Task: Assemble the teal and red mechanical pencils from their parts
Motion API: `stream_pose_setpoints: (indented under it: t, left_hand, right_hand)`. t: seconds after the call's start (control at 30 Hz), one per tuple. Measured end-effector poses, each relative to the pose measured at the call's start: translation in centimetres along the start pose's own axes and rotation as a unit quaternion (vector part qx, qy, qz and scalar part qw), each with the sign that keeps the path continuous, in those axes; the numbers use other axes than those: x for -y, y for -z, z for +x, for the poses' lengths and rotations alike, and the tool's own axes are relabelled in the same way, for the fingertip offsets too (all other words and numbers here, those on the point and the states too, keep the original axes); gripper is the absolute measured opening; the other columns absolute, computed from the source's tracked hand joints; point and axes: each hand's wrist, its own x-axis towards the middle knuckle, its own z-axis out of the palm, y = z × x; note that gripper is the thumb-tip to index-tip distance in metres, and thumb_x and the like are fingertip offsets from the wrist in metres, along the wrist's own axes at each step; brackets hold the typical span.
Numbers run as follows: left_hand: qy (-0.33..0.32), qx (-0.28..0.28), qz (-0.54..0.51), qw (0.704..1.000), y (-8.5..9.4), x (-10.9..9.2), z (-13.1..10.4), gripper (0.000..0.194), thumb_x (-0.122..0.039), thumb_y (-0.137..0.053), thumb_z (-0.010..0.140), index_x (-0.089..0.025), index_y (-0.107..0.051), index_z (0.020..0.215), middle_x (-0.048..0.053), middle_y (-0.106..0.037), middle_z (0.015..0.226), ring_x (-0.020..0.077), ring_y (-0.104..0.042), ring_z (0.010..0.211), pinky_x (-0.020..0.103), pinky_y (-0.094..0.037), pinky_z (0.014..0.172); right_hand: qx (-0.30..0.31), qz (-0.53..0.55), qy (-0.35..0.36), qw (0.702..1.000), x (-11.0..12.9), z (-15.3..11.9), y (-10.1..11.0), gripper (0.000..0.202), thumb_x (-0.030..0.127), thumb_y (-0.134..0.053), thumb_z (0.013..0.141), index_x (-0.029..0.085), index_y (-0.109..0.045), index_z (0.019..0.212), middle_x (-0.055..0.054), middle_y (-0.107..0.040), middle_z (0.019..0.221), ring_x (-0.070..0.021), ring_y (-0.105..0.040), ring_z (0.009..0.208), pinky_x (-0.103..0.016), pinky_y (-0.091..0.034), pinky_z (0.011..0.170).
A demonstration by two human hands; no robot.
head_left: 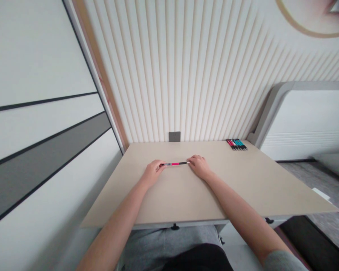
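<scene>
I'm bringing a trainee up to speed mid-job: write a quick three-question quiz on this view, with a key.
1. Which hand is at the silver tip of the pen?
2. True or false: the row of pens lies to the right of the socket.
3. Fill in: the socket is on the ____ behind the table.

Key:
1. The right hand; the left hand is at the other end.
2. True.
3. Wall.

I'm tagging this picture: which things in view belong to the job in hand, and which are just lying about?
In the job:
- pink-and-black pen
- left hand, right hand
- probably the row of pens

Just there:
- wall socket
- headboard
</scene>
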Motion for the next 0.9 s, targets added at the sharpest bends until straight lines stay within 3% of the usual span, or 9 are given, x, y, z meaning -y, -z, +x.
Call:
stream_pose_setpoints:
  t: [0.17, 0.27, 0.4, 0.57, 0.77, 0.9]
  left_hand:
    - [0.007, -0.002, -0.003, 1.000, 0.0, 0.1, 0.0, 0.016, -0.029, -0.055, 0.089, -0.019, -0.066, 0.095, 0.003, -0.066, 0.085, 0.0154, -0.058, 0.075, 0.027, -0.047, 0.071]
    - [0.010, -0.011, 0.000, 1.000, -0.1, 0.4, 0.0, 0.016, -0.029, -0.056, 0.088, -0.019, -0.066, 0.095, 0.003, -0.066, 0.085, 0.0154, -0.058, 0.075, 0.027, -0.046, 0.072]
    - [0.008, -0.008, 0.002, 1.000, -0.1, 0.4, 0.0, 0.015, -0.029, -0.057, 0.088, -0.019, -0.066, 0.094, 0.003, -0.066, 0.083, 0.0156, -0.058, 0.074, 0.028, -0.047, 0.072]
    - [0.002, -0.010, 0.000, 1.000, 0.1, -0.1, 0.0, 0.015, -0.029, -0.056, 0.088, -0.020, -0.067, 0.093, 0.003, -0.066, 0.083, 0.0160, -0.059, 0.075, 0.028, -0.047, 0.073]
    - [0.004, -0.015, 0.000, 1.000, 0.1, -0.2, 0.0, 0.015, -0.029, -0.056, 0.088, -0.019, -0.067, 0.093, 0.003, -0.067, 0.082, 0.0159, -0.059, 0.074, 0.028, -0.047, 0.073]
    - [0.004, -0.010, -0.005, 1.000, 0.1, -0.2, 0.0, 0.016, -0.030, -0.056, 0.088, -0.019, -0.067, 0.093, 0.003, -0.067, 0.083, 0.0158, -0.059, 0.075, 0.028, -0.047, 0.073]
  right_hand:
    - [-0.015, 0.137, -0.057, 0.989, -0.7, -0.8, 0.9, 0.023, 0.033, -0.055, 0.085, 0.019, -0.072, 0.089, -0.007, -0.069, 0.085, -0.0192, -0.060, 0.078, -0.032, -0.042, 0.073]
    - [-0.028, 0.278, -0.093, 0.956, -0.9, -1.5, 1.6, 0.030, 0.041, -0.057, 0.082, 0.017, -0.071, 0.094, -0.006, -0.070, 0.080, -0.0171, -0.060, 0.069, -0.029, -0.043, 0.066]
    - [0.000, 0.390, -0.084, 0.917, 0.0, -1.9, 2.3, 0.042, 0.049, -0.062, 0.076, 0.015, -0.070, 0.100, -0.006, -0.070, 0.081, -0.0155, -0.058, 0.066, -0.027, -0.042, 0.060]
    - [0.015, 0.398, -0.071, 0.915, 1.1, -2.0, 2.5, 0.043, 0.050, -0.063, 0.076, 0.015, -0.070, 0.099, -0.007, -0.070, 0.084, -0.0139, -0.055, 0.064, -0.027, -0.041, 0.060]
    - [-0.013, 0.391, -0.068, 0.918, 0.8, -2.0, 2.4, 0.039, 0.048, -0.063, 0.077, 0.015, -0.070, 0.097, -0.005, -0.069, 0.079, -0.0145, -0.055, 0.067, -0.027, -0.040, 0.061]
    - [0.001, 0.382, -0.058, 0.922, 0.9, -2.0, 2.3, 0.039, 0.048, -0.062, 0.078, 0.016, -0.070, 0.098, -0.005, -0.068, 0.080, -0.0143, -0.056, 0.067, -0.027, -0.041, 0.062]
